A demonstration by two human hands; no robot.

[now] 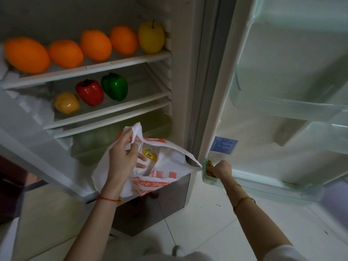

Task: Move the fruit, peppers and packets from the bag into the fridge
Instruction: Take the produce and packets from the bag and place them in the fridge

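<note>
Holding the white plastic bag (pixel 150 178) open by one handle, my left hand (pixel 122 159) pinches it; a yellow packet (pixel 149 155) lies inside. My right hand (pixel 221 169) is closed on a greenish packet (pixel 206 171) at the door's (pixel 282 91) bottom rack. Four oranges (pixel 96 45) and a yellow apple (pixel 151 37) fill the top shelf; red (pixel 90 92), green (pixel 114 86) and yellow (pixel 66 102) peppers sit below. The frosted drawer's (pixel 98 140) contents are blurred.
</note>
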